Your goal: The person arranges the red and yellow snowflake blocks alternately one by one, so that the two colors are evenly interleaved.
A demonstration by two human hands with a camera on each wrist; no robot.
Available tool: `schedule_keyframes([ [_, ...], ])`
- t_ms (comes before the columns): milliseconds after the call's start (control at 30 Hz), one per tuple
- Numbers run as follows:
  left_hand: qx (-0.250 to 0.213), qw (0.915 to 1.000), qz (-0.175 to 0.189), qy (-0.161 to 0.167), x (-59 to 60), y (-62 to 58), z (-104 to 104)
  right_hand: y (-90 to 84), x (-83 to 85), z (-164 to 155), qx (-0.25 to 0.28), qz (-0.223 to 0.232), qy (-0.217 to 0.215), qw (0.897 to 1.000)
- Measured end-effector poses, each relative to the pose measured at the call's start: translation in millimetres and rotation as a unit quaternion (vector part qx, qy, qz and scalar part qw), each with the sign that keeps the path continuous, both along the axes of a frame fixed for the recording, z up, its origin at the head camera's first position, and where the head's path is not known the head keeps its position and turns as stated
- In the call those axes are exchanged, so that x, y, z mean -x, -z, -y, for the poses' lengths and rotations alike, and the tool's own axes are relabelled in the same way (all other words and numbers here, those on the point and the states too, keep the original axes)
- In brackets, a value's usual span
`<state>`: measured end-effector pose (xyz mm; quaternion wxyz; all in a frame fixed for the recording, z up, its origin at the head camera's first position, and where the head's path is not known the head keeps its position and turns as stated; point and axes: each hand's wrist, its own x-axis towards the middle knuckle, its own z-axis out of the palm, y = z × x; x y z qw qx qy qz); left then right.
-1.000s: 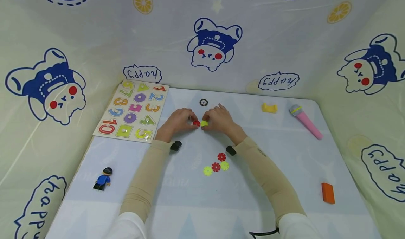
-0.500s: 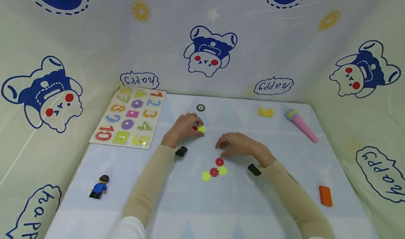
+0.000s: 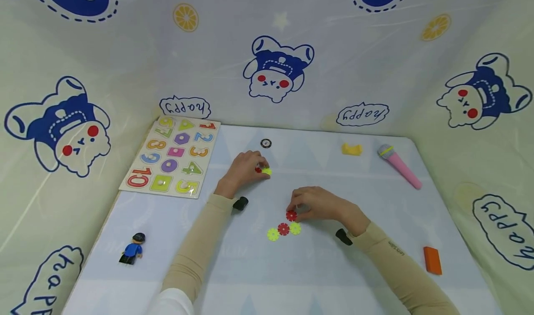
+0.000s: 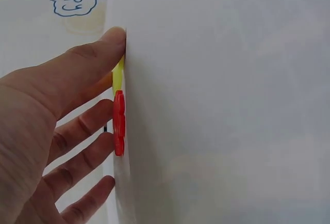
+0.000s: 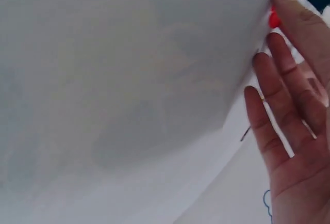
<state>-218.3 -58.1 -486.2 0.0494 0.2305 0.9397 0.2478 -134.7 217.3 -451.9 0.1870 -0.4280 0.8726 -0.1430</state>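
The left hand [image 3: 242, 171] keeps a light grip with straight fingertips on a joined red and yellow gear pair [image 3: 263, 170] lying flat mid-table, while the right hand [image 3: 321, 204] pinches the top red gear [image 3: 291, 215] of a loose cluster of three more gears [image 3: 283, 230] nearer the person. Both wrist views show the discs only edge-on, and the right fingers hide part of the red gear. Open table [image 3: 258, 278] lies in front of the cluster; the number puzzle board [image 3: 171, 155] sits at the left edge, well apart.
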Motion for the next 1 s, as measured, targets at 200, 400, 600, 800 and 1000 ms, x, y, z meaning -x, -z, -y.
schedule_keyframes([
  [200, 0.001, 1.0, 0.001, -0.008, 0.9, 1.6, 0, 1.9, 2.7, 0, 0.005, -0.065, -0.044, 0.997],
  [400, 0.001, 1.0, 0.002, -0.006, 3.2, 4.7, -1, 7.1, 3.5, -1, 0.012, -0.123, -0.069, 0.99],
  [600, 0.004, 0.9999, 0.009, -0.006, 3.6, 3.0, -2, 8.0, 1.4, -1, 0.007, -0.163, -0.088, 0.983],
  [800, 0.008, 0.9999, 0.009, -0.005, 1.6, 0.2, -3, 7.5, -3.8, -3, 0.009, -0.165, -0.073, 0.984],
  [1000, 0.009, 0.9998, 0.013, -0.008, -1.1, -2.8, -3, 5.4, -8.0, -1, 0.025, -0.133, -0.043, 0.99],
])
